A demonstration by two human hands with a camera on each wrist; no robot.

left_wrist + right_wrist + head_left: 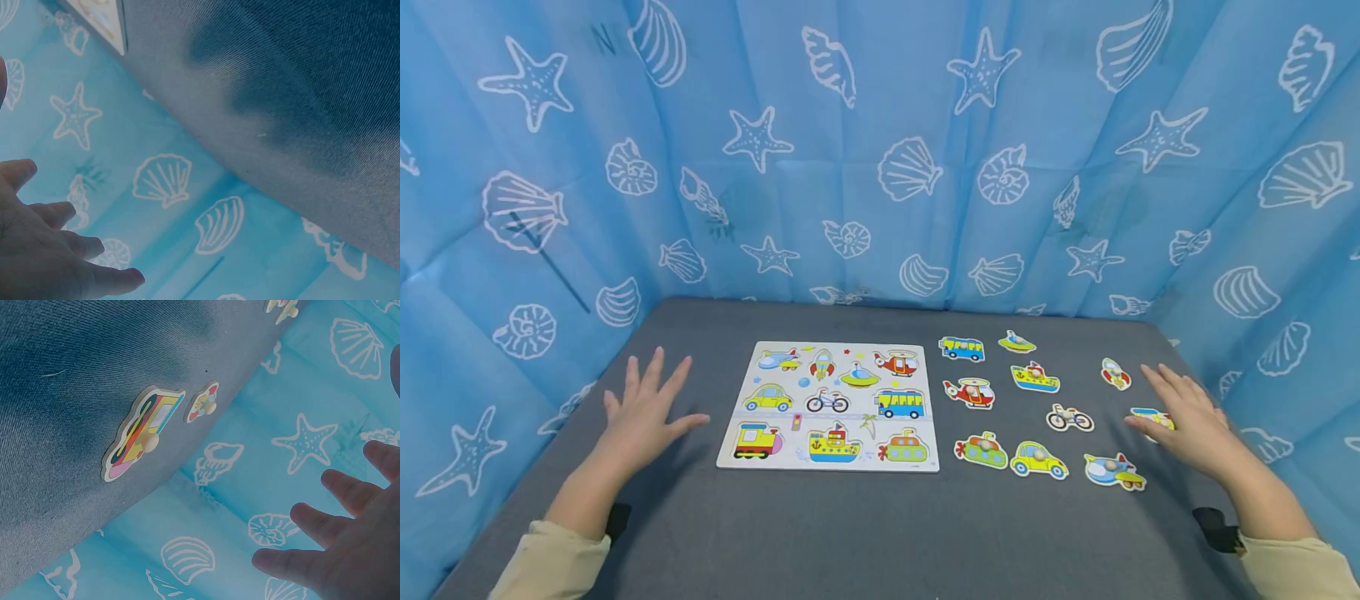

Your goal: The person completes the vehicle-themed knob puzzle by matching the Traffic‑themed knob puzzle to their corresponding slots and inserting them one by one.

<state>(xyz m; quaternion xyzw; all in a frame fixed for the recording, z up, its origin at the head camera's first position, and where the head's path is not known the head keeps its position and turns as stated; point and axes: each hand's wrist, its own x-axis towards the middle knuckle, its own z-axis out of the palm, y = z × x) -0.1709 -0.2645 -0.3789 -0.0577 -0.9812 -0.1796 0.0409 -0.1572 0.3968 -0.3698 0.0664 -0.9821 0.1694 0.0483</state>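
My left hand (643,417) hovers over the left of the table with its fingers spread, holding nothing. Nearest to it is a white puzzle board (793,446) printed with vehicles. On the right, my right hand (1195,421) is spread and empty above a train piece (140,434), which it partly covers in the head view. Close by lie a rocket piece (1116,374), a bicycle piece (1070,417) and an airplane piece (1115,472). Wooden knobs show on the train and rocket pieces in the right wrist view.
Between board and right hand lie a bus (962,348), UFO (1017,342), ship (1036,381), helicopter (970,394), submarine (981,452) and car piece (1039,462). A blue shell-patterned curtain (865,200) surrounds the grey table (880,533) at its back and sides.
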